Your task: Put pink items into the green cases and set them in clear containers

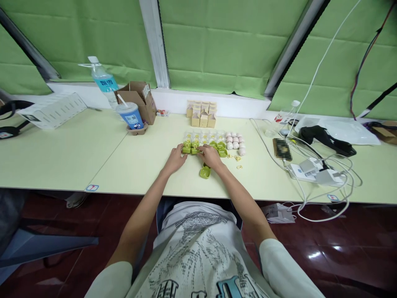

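Small green cases (186, 148) with pale yellow loops on top stand in a short row on the table. At the row's left end, my left hand (176, 159) has its fingers bent against a case. My right hand (211, 156) closes its fingertips on the right side of the row, hiding part of it. Just right of that hand lie open green cases (222, 151). Another open green case (205, 171) sits nearer to me, below my right wrist. Small yellow loops (237, 158) are scattered to the right. White and pinkish balls (235, 142) are grouped beside them.
Behind the cases are clear plastic pieces (204, 135) and small cardboard boxes (203, 118). A blue cup (132, 117), brown carton (145, 101) and water bottle (105, 82) stand at the back left. White cables (350, 182) and a power strip (302, 173) occupy the right.
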The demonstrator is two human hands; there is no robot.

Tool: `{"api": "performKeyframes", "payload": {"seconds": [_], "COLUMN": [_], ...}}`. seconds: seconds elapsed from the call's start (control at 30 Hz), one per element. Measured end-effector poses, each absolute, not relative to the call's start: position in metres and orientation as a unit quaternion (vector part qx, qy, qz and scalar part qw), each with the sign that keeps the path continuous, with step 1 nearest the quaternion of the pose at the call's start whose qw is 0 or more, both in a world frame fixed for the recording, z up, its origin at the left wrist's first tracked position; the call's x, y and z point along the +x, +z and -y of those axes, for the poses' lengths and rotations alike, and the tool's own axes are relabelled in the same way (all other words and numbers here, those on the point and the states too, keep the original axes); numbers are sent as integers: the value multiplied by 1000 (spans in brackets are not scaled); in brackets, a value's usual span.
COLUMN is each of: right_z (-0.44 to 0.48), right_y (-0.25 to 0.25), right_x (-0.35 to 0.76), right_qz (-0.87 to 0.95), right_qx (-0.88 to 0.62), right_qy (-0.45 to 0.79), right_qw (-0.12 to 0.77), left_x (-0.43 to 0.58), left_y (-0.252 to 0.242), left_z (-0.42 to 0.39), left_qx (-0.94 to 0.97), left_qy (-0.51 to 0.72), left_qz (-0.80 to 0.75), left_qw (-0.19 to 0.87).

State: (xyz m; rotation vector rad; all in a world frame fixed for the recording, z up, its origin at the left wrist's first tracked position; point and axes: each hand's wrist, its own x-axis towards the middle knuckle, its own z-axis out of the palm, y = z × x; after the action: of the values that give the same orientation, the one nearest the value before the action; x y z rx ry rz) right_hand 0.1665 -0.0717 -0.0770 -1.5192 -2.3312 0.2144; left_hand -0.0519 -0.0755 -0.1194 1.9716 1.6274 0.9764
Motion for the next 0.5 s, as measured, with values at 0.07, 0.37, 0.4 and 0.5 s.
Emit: {"api": "performKeyframes", "payload": {"seconds": [0.07,0.37,0.4,0.5], "right_z": [71,71,71,67], "right_y": [-78,-83,-84,-89], "right_x": [167,165,164,163], "right_qz": [822,802,798,783], "right_qx": [-534,-540,-541,-547], "right_qy": [78,101,104,116], "right_qw": [181,235,244,273], "left_x": [-52,-51,-51,-50], "left_y": [-120,-117,-116,-114], "left_z": [75,75,76,78], "left_qx": [706,704,703,702], "left_qy": [350,355,356,357], "left_qz": [-582,-579,-579,-580], "left_qw": [203,209,209,210]}}
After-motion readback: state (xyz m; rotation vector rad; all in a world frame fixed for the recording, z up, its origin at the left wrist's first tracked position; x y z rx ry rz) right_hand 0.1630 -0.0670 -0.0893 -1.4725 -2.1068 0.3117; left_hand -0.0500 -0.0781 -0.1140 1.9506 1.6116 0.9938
